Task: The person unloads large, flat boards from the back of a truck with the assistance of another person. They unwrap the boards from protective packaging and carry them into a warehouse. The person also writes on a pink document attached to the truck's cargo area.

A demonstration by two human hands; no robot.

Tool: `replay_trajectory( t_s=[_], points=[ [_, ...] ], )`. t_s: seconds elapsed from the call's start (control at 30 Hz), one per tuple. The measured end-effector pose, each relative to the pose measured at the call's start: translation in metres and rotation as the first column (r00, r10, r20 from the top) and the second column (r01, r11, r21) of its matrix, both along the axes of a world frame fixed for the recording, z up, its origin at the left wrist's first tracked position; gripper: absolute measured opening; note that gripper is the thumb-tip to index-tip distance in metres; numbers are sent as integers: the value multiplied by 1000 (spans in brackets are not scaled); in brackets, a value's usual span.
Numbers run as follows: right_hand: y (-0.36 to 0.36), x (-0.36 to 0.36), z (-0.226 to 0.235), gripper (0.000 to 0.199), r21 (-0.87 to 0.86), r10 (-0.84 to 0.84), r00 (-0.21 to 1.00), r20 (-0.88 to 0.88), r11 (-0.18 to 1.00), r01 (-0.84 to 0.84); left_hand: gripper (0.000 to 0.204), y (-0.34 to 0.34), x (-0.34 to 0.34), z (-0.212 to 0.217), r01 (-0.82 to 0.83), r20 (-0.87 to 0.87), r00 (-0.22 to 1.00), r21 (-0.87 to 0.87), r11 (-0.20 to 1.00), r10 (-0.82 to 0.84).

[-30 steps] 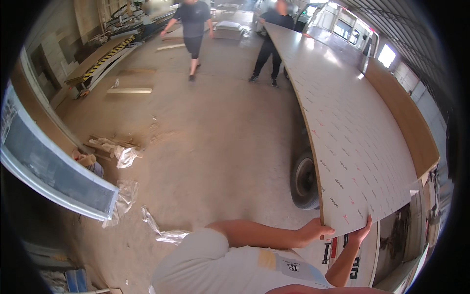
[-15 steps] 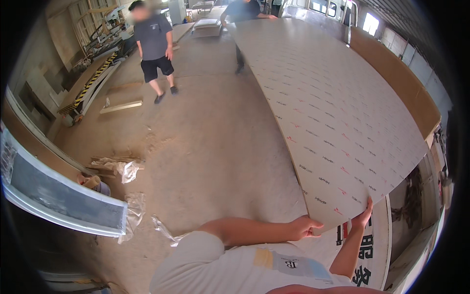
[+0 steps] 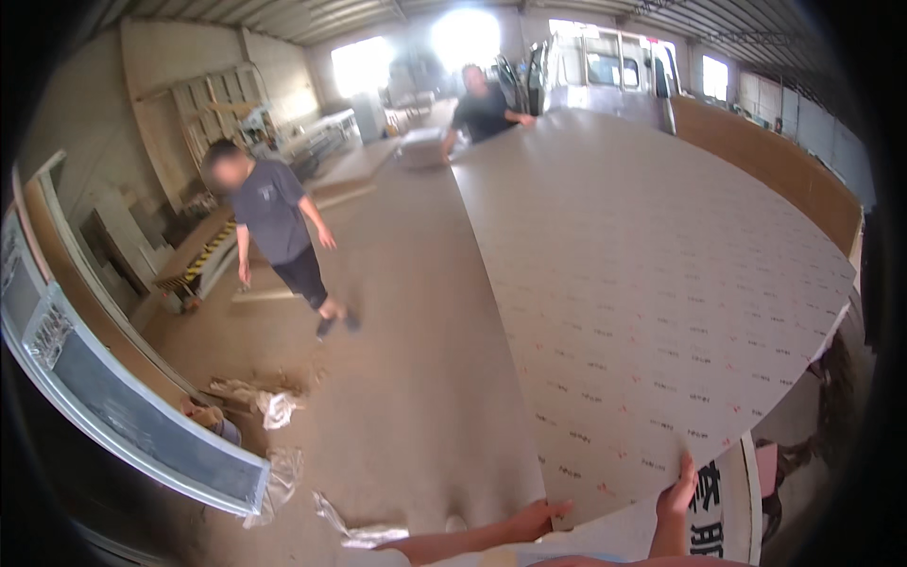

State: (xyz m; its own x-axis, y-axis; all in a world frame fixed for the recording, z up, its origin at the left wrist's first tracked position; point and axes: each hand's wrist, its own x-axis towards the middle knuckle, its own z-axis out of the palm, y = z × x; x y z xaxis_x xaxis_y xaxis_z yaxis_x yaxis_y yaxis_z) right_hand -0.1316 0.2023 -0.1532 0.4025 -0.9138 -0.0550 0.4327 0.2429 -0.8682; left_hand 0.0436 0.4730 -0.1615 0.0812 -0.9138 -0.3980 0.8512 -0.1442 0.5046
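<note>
Big board (image 3: 652, 312), brown floor (image 3: 406, 378), wall (image 3: 85, 113) at ten o'clock
Left hand (image 3: 545, 515) pinches the board at its seven o'clock, right hand (image 3: 675, 495) at its six.

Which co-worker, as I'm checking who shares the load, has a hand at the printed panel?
The far co-worker, at the far end of the panel, one hand at its edge. The co-worker in shorts is clear of it.

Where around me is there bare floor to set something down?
The widest bare floor lies between the big printed board and the person in dark shorts, beyond the crumpled plastic. It's crowded on the left, where wood scraps and white wrapping lie near the metal-framed panel.
</note>
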Motion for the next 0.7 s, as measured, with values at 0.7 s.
replay_trajectory(
  t_s=[0.7],
  points=[
    [-55,-25,63,52,204,-7,993,-121,978,32,39,9,-19,-30,-95,627,769,-79,992,124]
  ],
)
